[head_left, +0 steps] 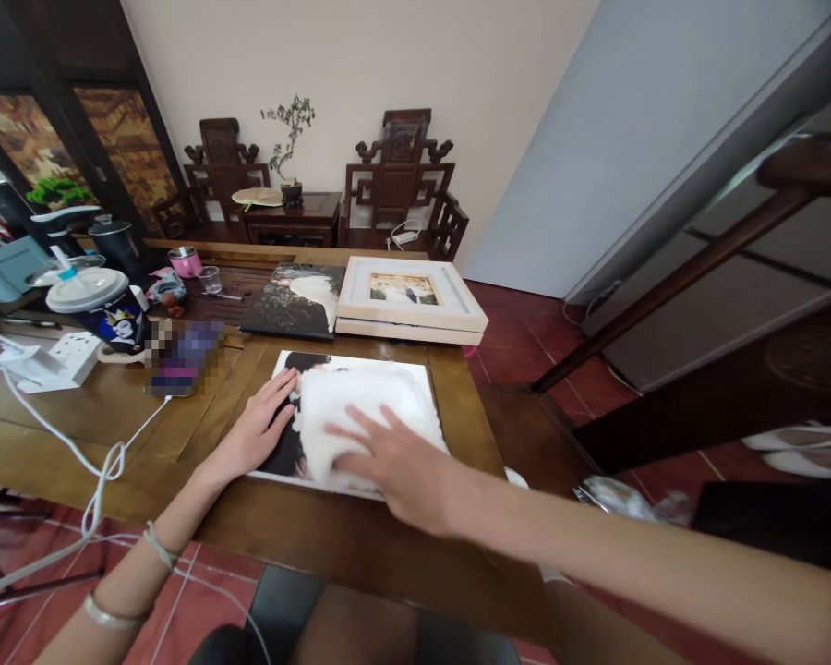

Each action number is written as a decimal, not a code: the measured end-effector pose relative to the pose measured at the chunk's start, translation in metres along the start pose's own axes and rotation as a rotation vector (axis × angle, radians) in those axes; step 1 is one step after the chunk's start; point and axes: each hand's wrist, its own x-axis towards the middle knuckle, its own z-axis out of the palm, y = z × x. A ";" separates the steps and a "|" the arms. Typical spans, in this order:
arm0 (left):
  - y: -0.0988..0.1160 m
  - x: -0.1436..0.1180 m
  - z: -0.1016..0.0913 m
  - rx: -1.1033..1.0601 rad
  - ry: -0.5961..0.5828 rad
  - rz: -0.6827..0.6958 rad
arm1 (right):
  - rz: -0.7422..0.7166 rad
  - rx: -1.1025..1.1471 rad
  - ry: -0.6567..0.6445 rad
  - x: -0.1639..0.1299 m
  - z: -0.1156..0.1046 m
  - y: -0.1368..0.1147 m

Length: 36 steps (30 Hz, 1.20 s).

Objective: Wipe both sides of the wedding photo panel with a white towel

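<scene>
1. The photo panel [287,451] lies flat on the counter [305,540], between its near edge and far edge and toward the right edge.
2. A folded white cloth [415,406] covers most of the panel, leaving a dark strip bare along the panel's left side.
3. Left hand [259,432]: laid over the panel's left edge, grip flat, fingers extended and close together, pinching nothing.
4. Right hand [394,457]: on top of the cloth, grip spread, fingers splayed across it.
5. Near the counter's far right corner sits a pale framed picture [453,294]; a dark photo board [273,309] lies just left of it.
6. Toward the counter's left edge stand a lidded cup [114,319] and a white power strip [76,356].
</scene>
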 end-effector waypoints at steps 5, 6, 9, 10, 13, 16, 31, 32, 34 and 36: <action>0.001 0.000 0.000 0.005 -0.004 -0.005 | 0.124 -0.066 0.208 0.041 -0.014 0.048; 0.001 0.000 0.000 0.003 -0.003 -0.008 | 0.135 -0.068 0.204 0.045 -0.013 0.050; 0.001 0.001 -0.001 -0.010 0.005 -0.015 | 0.142 -0.084 0.169 0.042 -0.003 0.032; 0.001 0.001 -0.001 -0.014 0.006 -0.011 | 0.132 -0.081 0.149 0.037 0.001 0.020; 0.000 0.002 -0.001 -0.011 -0.001 0.003 | 0.056 -0.012 0.061 0.014 0.014 -0.025; 0.000 0.002 -0.002 0.000 -0.005 0.013 | -0.049 0.120 -0.057 -0.007 0.019 -0.057; 0.008 0.000 -0.007 -0.229 0.106 -0.012 | 0.255 -0.002 0.143 0.045 -0.014 0.029; 0.010 0.000 -0.009 -0.313 0.157 -0.017 | 0.216 -0.025 0.147 0.049 -0.012 0.021; 0.013 -0.001 -0.010 -0.470 0.257 -0.045 | 0.079 -0.059 0.146 0.051 -0.007 0.003; 0.013 -0.002 -0.011 -0.561 0.310 -0.083 | -0.098 -0.061 0.141 0.045 -0.002 -0.016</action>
